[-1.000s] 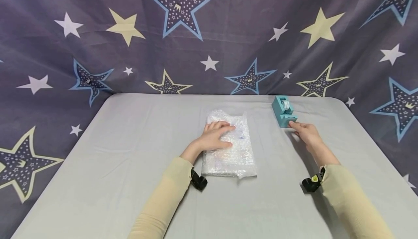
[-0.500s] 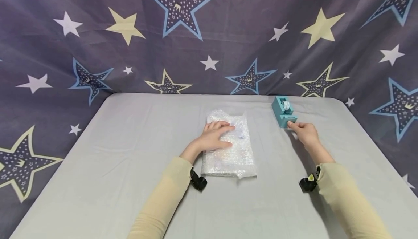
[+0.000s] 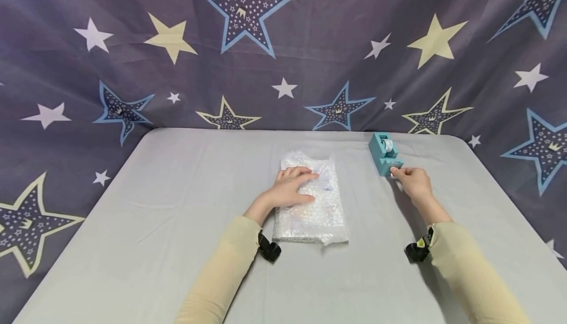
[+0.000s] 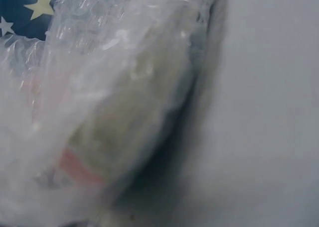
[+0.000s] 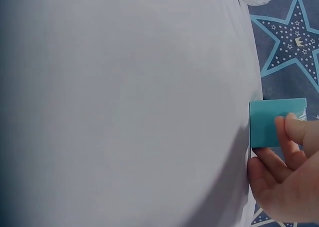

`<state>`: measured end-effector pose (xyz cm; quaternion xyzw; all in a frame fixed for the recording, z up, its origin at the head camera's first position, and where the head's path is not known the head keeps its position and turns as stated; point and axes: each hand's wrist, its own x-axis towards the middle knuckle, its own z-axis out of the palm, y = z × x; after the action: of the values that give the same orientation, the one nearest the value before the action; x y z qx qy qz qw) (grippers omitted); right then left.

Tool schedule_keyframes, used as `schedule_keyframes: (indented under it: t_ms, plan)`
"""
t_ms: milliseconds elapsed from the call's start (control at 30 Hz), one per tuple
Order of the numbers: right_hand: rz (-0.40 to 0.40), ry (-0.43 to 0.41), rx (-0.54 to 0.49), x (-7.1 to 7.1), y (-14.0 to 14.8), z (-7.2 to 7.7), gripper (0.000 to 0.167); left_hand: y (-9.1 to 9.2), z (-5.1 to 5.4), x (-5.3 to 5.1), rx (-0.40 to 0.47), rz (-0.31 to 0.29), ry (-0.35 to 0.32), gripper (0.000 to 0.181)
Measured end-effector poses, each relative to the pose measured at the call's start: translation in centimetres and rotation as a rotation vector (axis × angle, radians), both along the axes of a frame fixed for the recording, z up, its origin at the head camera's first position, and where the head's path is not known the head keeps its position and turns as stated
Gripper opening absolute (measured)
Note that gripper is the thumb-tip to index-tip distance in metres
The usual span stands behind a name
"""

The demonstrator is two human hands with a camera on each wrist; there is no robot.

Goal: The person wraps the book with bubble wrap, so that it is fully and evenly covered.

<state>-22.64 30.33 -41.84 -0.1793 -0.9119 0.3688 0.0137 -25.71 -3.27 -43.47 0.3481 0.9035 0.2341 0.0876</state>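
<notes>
A flat package in bubble wrap point(image 3: 330, 218) lies mid-table in the head view. My left hand point(image 3: 289, 189) rests on its left part, fingers and thumb spread; the wrap point(image 4: 114, 87) fills much of the left wrist view, blurred, and that hand does not show there. Further back on the right stands a teal tape dispenser point(image 3: 382, 155) holding a roll of clear tape point(image 3: 387, 145). Thumb and forefinger of my right hand point(image 3: 414, 182) meet at its front end. In the right wrist view they pinch the tape's end point(image 5: 301, 112) against the dispenser's front; little of the tape shows.
A pale grey cloth covers the table point(image 3: 146, 245). Behind it and along both sides hangs a dark curtain point(image 3: 305, 33) printed with stars. A black wrist camera point(image 3: 268, 247) sits on the left forearm, another camera point(image 3: 418, 251) on the right.
My right hand and forearm have shifted slightly left, with the fingertips still at the dispenser's front. The left hand, package and dispenser stay in place.
</notes>
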Motion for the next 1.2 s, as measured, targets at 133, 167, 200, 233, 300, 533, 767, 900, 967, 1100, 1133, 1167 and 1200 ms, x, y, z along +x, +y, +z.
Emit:
schedule_keyframes:
  t_ms: [133, 167, 200, 233, 300, 533, 767, 900, 967, 1100, 1133, 1167, 1200]
  plan:
    - [0.006, 0.036, 0.045, -0.1, -0.1, 0.0, 0.043, -0.1, 0.1, 0.0, 0.006, -0.001, 0.006, 0.065]
    - [0.012, 0.046, 0.064, -0.2, -0.1, 0.0, 0.041, -0.1, 0.1, 0.0, 0.009, -0.001, 0.008, 0.065]
    - [0.018, 0.057, 0.083, -0.2, 0.0, -0.1, 0.039, -0.1, 0.1, 0.0, 0.014, -0.001, 0.011, 0.064]
    - [0.022, 0.063, 0.093, -0.2, 0.0, -0.1, 0.037, -0.1, 0.2, 0.0, 0.019, -0.001, 0.010, 0.064]
    - [0.025, 0.063, 0.103, -0.1, 0.1, -0.3, 0.034, -0.2, 0.2, 0.1, 0.019, 0.000, 0.004, 0.065]
    - [0.041, 0.021, 0.046, 0.5, 0.4, 0.0, 0.035, -0.1, -0.1, 0.2, 0.020, -0.007, -0.001, 0.065]
    - [0.063, 0.013, 0.056, 1.2, -0.1, 0.7, 0.038, 0.0, 0.0, 0.0, 0.017, -0.013, 0.007, 0.065]
    - [0.069, 0.023, 0.072, 1.5, -0.4, 0.8, 0.038, 0.0, 0.1, 0.1, 0.022, -0.015, 0.003, 0.065]
    - [0.068, 0.023, 0.077, 1.6, -0.4, 0.8, 0.037, -0.1, 0.2, 0.1, 0.027, -0.015, -0.003, 0.064]
    - [0.065, 0.009, 0.069, 1.9, -0.5, 0.8, 0.036, -0.1, 0.2, 0.1, 0.031, -0.018, 0.000, 0.064]
    - [0.065, 0.005, 0.063, 1.9, -0.6, 0.8, 0.037, -0.1, 0.2, 0.1, 0.031, -0.018, 0.001, 0.064]
    - [0.067, 0.002, 0.058, 2.0, -0.6, 0.8, 0.037, 0.0, 0.2, 0.1, 0.030, -0.018, 0.002, 0.065]
    - [0.071, 0.002, 0.053, 2.1, -0.7, 0.9, 0.037, 0.0, 0.2, 0.1, 0.028, -0.018, 0.004, 0.065]
